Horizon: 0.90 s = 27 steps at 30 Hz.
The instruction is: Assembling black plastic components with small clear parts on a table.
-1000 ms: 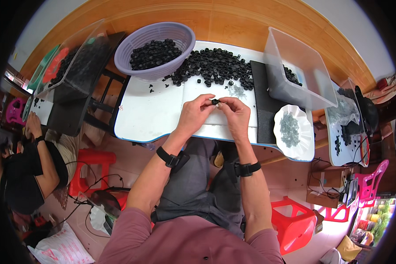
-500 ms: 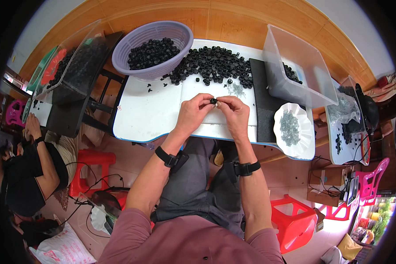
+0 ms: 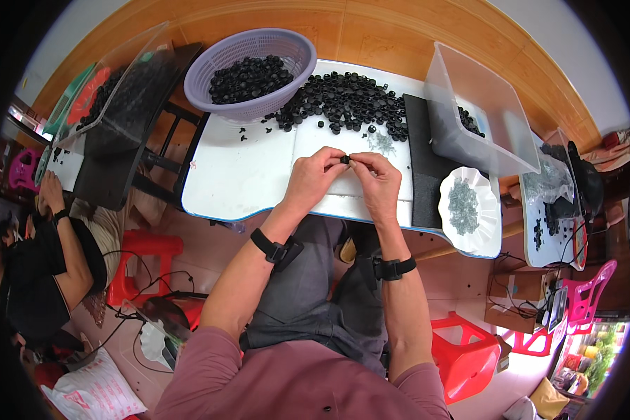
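Head view, looking down: the left hand [image 3: 313, 178] and the right hand [image 3: 379, 183] meet just above the white rectangular tabletop [image 3: 238, 175], near the picture's centre. Between them sits a small black plastic cap [image 3: 345, 159], pinched by the fingers [image 3: 332, 157] of the left hand from the 9 o'clock side and by those of the right hand from the 3 o'clock side; both sets of fingers are curled closed on it. Each wrist wears a black strap band [image 3: 273, 246].

At 12 o'clock from the hands a loose heap of small black plastic caps [image 3: 350, 108] is spread over the tabletop. At 11 o'clock stands a round lilac plastic basket [image 3: 287, 43] with a perforated wall, partly filled with the same caps; its rim hangs over the tabletop's far left corner. At 2 o'clock a clear rectangular plastic tub [image 3: 479, 105] rests tilted on a black foam mat [image 3: 421, 168], with a few caps inside. At 3 o'clock, just beside the mat, a white scalloped plate [image 3: 476, 234] holds a small pile of grey translucent pieces [image 3: 462, 205].

At 9 o'clock, well apart, another person in a black top [image 3: 28, 280] sits by a red plastic stool [image 3: 136, 262]. At 5 o'clock, below the tabletop, lies another red plastic stool [image 3: 469, 353].
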Each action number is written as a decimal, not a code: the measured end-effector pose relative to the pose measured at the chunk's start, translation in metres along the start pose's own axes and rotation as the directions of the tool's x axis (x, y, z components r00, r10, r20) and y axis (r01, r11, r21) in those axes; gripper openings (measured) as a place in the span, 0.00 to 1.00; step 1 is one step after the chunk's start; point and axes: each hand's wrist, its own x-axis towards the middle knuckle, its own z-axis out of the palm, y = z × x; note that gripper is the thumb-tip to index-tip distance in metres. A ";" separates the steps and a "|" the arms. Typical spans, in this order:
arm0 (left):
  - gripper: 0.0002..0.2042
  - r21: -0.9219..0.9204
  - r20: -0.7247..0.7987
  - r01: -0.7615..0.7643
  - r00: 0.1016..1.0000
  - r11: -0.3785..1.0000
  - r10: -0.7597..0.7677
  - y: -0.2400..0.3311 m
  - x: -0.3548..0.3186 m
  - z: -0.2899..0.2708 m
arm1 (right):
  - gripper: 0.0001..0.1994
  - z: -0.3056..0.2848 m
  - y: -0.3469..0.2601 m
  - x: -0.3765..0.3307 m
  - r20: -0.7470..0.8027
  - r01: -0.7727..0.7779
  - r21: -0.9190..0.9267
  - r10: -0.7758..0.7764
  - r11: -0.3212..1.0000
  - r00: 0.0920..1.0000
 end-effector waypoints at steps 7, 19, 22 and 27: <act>0.12 0.042 -0.002 -0.061 0.998 0.997 0.061 -0.002 -0.001 0.002 | 0.06 0.001 -0.001 0.000 -0.009 0.121 -0.122 -0.122 0.985 0.992; 0.11 0.095 0.009 -0.102 0.995 0.990 0.102 0.000 0.000 0.001 | 0.06 0.003 -0.004 -0.002 0.006 0.226 -0.264 -0.233 0.937 0.972; 0.11 0.112 0.009 -0.116 0.993 0.987 0.116 -0.002 0.000 0.002 | 0.06 0.003 -0.004 -0.003 0.004 0.240 -0.284 -0.249 0.928 0.968; 0.11 0.126 0.010 -0.129 0.992 0.984 0.129 -0.002 -0.001 0.003 | 0.06 0.003 -0.003 -0.004 0.017 0.290 -0.323 -0.301 0.901 0.953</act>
